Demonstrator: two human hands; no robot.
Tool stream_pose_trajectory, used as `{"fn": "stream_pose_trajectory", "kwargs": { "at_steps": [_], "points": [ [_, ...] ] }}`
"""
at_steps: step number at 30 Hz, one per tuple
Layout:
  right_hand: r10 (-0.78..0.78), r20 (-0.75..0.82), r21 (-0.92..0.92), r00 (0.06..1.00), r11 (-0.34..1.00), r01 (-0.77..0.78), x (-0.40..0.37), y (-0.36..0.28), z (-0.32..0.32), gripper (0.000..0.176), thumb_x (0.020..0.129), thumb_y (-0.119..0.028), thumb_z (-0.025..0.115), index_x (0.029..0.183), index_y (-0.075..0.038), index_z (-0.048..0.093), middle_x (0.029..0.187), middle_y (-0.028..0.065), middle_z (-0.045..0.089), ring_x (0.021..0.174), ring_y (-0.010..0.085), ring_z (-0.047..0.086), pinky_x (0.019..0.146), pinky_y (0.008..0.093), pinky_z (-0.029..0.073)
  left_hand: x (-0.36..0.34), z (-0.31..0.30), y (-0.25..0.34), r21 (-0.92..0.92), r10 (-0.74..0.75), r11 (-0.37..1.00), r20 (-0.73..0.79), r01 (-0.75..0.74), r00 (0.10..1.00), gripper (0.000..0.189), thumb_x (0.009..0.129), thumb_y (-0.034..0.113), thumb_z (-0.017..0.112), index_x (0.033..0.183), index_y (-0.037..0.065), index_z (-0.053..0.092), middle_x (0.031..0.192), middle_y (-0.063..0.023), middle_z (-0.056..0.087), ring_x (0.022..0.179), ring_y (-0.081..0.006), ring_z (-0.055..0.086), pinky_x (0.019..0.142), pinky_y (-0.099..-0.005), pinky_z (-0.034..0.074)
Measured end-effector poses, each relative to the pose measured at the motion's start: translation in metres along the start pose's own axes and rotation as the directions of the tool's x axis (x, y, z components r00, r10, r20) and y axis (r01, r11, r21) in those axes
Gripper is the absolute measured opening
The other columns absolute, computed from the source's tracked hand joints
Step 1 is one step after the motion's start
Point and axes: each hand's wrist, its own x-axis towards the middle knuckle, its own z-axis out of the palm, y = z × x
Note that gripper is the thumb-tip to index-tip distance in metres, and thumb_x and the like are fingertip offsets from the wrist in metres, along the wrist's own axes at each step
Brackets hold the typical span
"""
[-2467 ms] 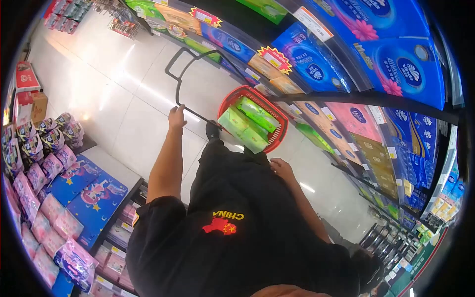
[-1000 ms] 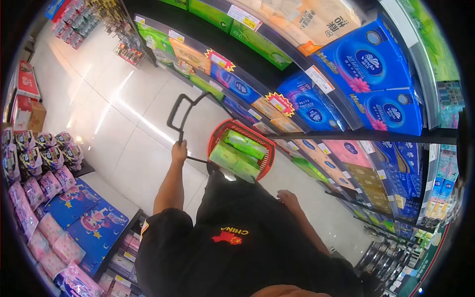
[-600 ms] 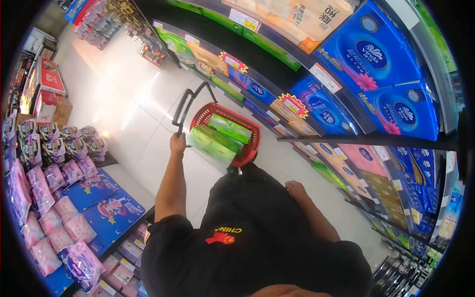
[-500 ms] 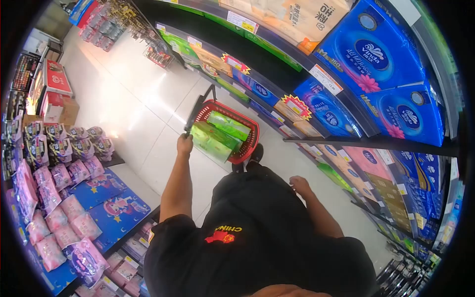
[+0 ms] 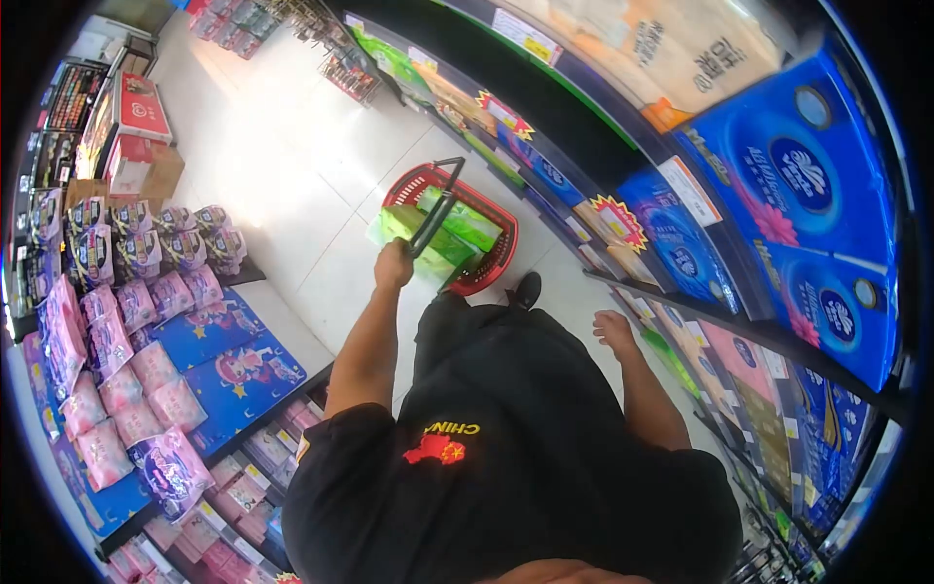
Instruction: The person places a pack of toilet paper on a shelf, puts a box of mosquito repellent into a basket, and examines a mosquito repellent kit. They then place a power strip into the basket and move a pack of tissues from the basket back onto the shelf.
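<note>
My left hand (image 5: pixel 393 265) is closed around the end of the black handle (image 5: pixel 435 222) of a red shopping basket (image 5: pixel 413 179). In the basket lie green plastic-wrapped packs (image 5: pixel 475 220), partly hidden behind the handle. One light green pack (image 5: pixel 401 221) sticks out over the basket's left side. My right hand (image 5: pixel 613 331) hangs at my side with its fingers loosely apart and nothing in them. Nearest to it are the lower shelves of tissue packs (image 5: pixel 671 316).
Tall shelves with blue tissue packs (image 5: pixel 798 175) line the right side. On the left, pink packs (image 5: pixel 156 368) and dark packs (image 5: pixel 136 238) cover a display with blue boards (image 5: pixel 243 370). Cardboard boxes (image 5: pixel 136 165) stand farther back. Pale tiled floor (image 5: pixel 272 146) runs between.
The basket's handle has swung across to the right over the green packs, with my left hand still on it. My right hand has shifted slightly right, and a shoe has moved out beside the basket.
</note>
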Motion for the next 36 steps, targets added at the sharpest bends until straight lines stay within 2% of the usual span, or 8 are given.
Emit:
{"fn": "stream_pose_trajectory", "kwargs": {
  "at_steps": [6,11,16,20,24,25,31,36],
  "points": [
    [0.019,-0.033,0.065,0.999,0.998,-0.017,0.008,-0.018,0.043,0.036,0.092,-0.032,0.059,0.117,-0.006,0.062,0.099,0.0074,0.066,0.082,0.0182,0.065,0.068,0.0334,0.051,0.013,-0.005,0.005,0.024,0.261,0.965,-0.004,-0.261,0.965,0.018,0.095,0.023,0.047,0.103,0.011,0.058,0.1,-0.0177,0.066,0.095,-0.0385,0.065,0.078,-0.0505,0.051],
    [0.052,-0.002,0.091,0.999,0.994,-0.052,0.0,-0.063,0.105,0.032,0.091,-0.029,0.059,0.114,-0.006,0.063,0.095,0.0066,0.065,0.078,0.0165,0.063,0.063,0.0306,0.049,0.04,-0.041,-0.002,-0.113,0.323,0.94,-0.006,-0.322,0.946,0.018,0.095,0.017,0.047,0.107,0.009,0.059,0.097,-0.0195,0.066,0.09,-0.0408,0.065,0.077,-0.0497,0.051],
    [-0.025,-0.036,0.042,0.999,0.999,0.027,-0.006,-0.127,0.173,0.033,0.091,-0.028,0.059,0.114,-0.005,0.064,0.097,0.0063,0.066,0.08,0.0164,0.064,0.065,0.0295,0.049,0.093,-0.087,-0.032,-0.19,0.306,0.925,-0.144,-0.33,0.941,0.022,0.096,0.021,0.05,0.111,0.01,0.06,0.101,-0.0172,0.066,0.095,-0.0383,0.064,0.08,-0.0488,0.05],
    [-0.102,-0.043,0.076,0.994,0.992,0.105,-0.014,-0.171,0.222,0.035,0.092,-0.028,0.059,0.117,-0.004,0.064,0.098,0.0069,0.067,0.082,0.0162,0.064,0.067,0.0292,0.049,0.154,-0.121,-0.06,-0.289,0.206,0.913,-0.281,-0.288,0.937,0.023,0.094,0.027,0.058,0.104,0.007,0.063,0.099,-0.019,0.066,0.095,-0.0396,0.063,0.079,-0.048,0.049],
    [-0.15,0.001,0.028,0.989,0.988,0.15,-0.02,-0.18,0.253,0.034,0.092,-0.027,0.06,0.116,-0.003,0.065,0.096,0.0067,0.067,0.081,0.0147,0.064,0.067,0.028,0.049,0.216,-0.138,-0.085,-0.291,0.116,0.928,-0.368,-0.233,0.922,0.033,0.094,0.035,0.056,0.099,0.003,0.064,0.097,-0.0227,0.066,0.093,-0.0416,0.064,0.078,-0.0487,0.049],
    [-0.129,0.001,-0.032,0.992,0.991,0.129,-0.022,-0.18,0.256,0.034,0.091,-0.026,0.06,0.114,-0.002,0.066,0.092,0.0065,0.068,0.079,0.014,0.063,0.066,0.0274,0.049,0.224,-0.146,-0.086,-0.28,0.093,0.943,-0.29,-0.178,0.952,0.038,0.095,0.04,0.053,0.099,0.003,0.062,0.097,-0.0224,0.067,0.092,-0.0423,0.064,0.078,-0.0492,0.049],
    [-0.012,-0.08,-0.012,0.997,1.0,0.011,-0.019,-0.143,0.256,0.033,0.09,-0.025,0.06,0.112,-0.002,0.068,0.088,0.0069,0.068,0.077,0.0145,0.064,0.065,0.0281,0.05,0.236,-0.165,-0.085,-0.242,0.06,0.965,-0.176,-0.102,0.983,0.041,0.097,0.045,0.048,0.101,0.005,0.058,0.095,-0.0215,0.068,0.09,-0.0423,0.065,0.077,-0.0513,0.049],
    [-0.008,-0.018,-0.223,1.0,0.975,0.004,-0.001,-0.142,0.257,0.034,0.09,-0.028,0.059,0.108,-0.002,0.069,0.096,0.011,0.071,0.085,0.0195,0.067,0.076,0.0329,0.052,0.241,-0.162,-0.095,-0.22,0.08,0.969,-0.163,-0.116,0.983,0.041,0.098,0.045,0.048,0.105,0.004,0.054,0.094,-0.0228,0.068,0.091,-0.0429,0.065,0.078,-0.051,0.048]
  ]
}}
